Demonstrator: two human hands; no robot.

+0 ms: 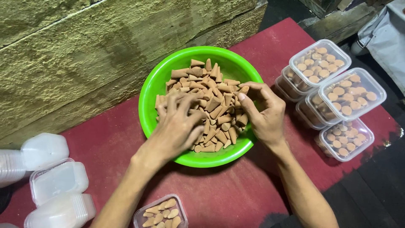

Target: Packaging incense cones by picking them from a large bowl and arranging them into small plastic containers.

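A bright green bowl (pixel 152 90) sits on a red cloth and is heaped with several light brown cones (pixel 213 90). My left hand (pixel 177 126) lies palm down on the pile, fingers spread among the cones. My right hand (pixel 263 112) rests at the bowl's right rim and pinches one cone (pixel 243 89) between thumb and fingers. Near the bottom edge, a small clear plastic box (pixel 161 212) holds a few cones and has no lid on it.
Several closed clear boxes (pixel 337 90) filled with cones are stacked at the right. Stacks of clear lids and boxes with nothing inside (pixel 55 181) lie at the left. A rough stone wall (pixel 84 46) runs behind the bowl. The red cloth (pixel 228 194) ends at a dark floor on the right.
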